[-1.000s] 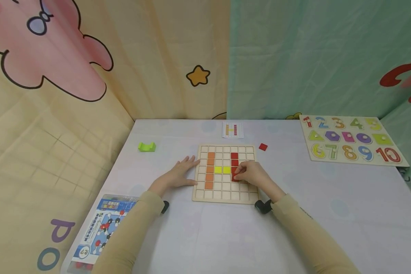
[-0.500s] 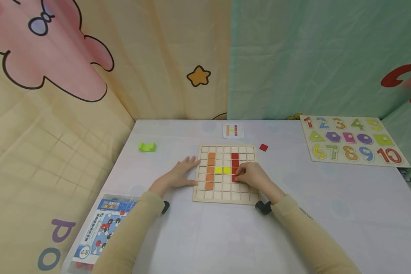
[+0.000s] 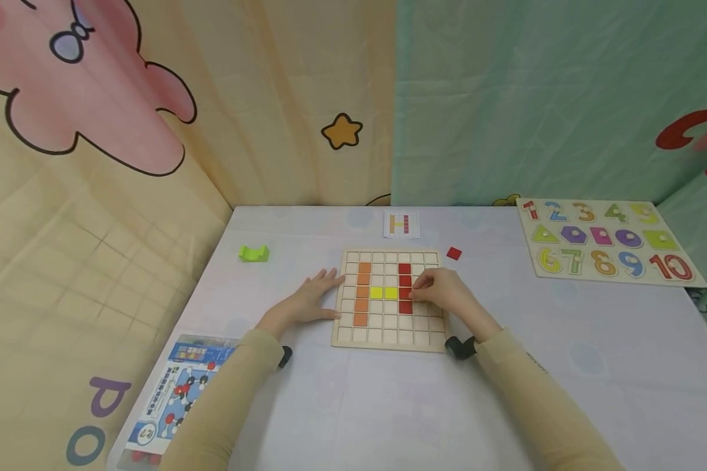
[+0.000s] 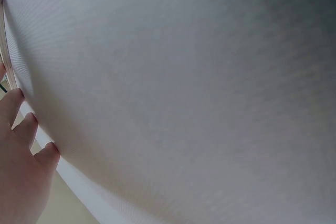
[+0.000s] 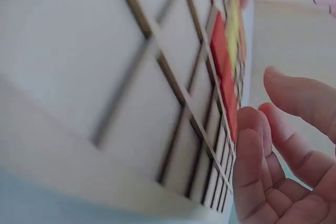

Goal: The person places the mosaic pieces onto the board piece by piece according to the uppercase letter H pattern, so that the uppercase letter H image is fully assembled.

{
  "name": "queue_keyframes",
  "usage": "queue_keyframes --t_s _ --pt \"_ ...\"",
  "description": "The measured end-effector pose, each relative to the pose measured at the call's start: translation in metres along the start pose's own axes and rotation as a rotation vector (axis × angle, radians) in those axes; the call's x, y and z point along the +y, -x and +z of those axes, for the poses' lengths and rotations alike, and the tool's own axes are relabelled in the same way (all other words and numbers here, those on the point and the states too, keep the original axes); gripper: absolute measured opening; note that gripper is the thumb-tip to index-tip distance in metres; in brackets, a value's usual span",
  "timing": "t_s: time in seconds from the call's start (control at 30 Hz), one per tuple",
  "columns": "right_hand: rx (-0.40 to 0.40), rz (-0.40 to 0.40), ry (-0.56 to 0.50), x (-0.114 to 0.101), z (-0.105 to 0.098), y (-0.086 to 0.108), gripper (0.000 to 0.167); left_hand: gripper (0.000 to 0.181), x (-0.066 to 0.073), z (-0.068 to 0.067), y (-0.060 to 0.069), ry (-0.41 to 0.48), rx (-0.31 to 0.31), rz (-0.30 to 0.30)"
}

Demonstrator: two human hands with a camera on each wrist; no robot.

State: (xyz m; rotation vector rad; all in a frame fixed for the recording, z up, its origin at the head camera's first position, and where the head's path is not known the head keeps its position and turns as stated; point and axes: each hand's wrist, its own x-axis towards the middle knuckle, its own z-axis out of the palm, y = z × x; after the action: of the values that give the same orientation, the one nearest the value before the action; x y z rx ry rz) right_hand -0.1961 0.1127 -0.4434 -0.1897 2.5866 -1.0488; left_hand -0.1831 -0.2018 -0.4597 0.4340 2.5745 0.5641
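Note:
A wooden grid board (image 3: 391,337) lies on the table in the head view. Several orange tiles (image 3: 362,293) fill a column on its left, and several red tiles (image 3: 405,307) fill one on its right. Two yellow tiles (image 3: 383,293) sit between them. My left hand (image 3: 306,299) lies with spread fingers, thumb and fingertips at the board's left edge. Over the board's right side is my right hand (image 3: 444,289), its fingers bent loosely beside the red column. The right wrist view shows its thumb (image 5: 299,93) apart from the fingers, with nothing between. A loose red tile (image 3: 454,253) lies off the board's upper right corner.
A card (image 3: 401,224) with a coloured pattern lies behind the board. A green holder (image 3: 253,253) stands at the back left. A number-and-shape puzzle board (image 3: 613,242) lies at the back right. A boxed molecule set (image 3: 173,392) lies at the front left, partly under the left sleeve.
My right hand has drawn back up and right from the lowest red tile, which now shows fully in its cell. The left hand stays at the board's edge.

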Motion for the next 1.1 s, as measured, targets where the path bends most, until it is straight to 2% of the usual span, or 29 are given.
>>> queue_keyframes --t_s 0.17,0.33,0.43,0.67,0.87,1.1 --pt "0.105 0.033 -0.033 0.004 -0.03 -0.014 0.025 0.09 0.0 -0.001 0.0 0.001 0.006 -0.002" --pt "0.228 0.084 -0.064 0.019 -0.055 -0.031 0.032 0.09 0.0 -0.002 0.002 0.008 0.004 0.003" --pt "0.27 0.115 -0.096 0.029 -0.065 -0.038 0.036 0.09 0.0 -0.002 0.002 0.005 0.001 0.005" --pt "0.248 0.208 -0.181 0.048 -0.067 -0.047 0.044 0.09 -0.003 0.002 -0.001 0.008 0.007 0.013" --pt "0.228 0.25 -0.217 0.053 -0.063 -0.05 0.047 0.089 -0.002 0.004 -0.002 0.011 0.007 0.005" --pt "0.225 0.202 -0.184 0.051 -0.06 -0.051 0.05 0.09 -0.002 0.003 -0.001 0.006 0.006 -0.011"
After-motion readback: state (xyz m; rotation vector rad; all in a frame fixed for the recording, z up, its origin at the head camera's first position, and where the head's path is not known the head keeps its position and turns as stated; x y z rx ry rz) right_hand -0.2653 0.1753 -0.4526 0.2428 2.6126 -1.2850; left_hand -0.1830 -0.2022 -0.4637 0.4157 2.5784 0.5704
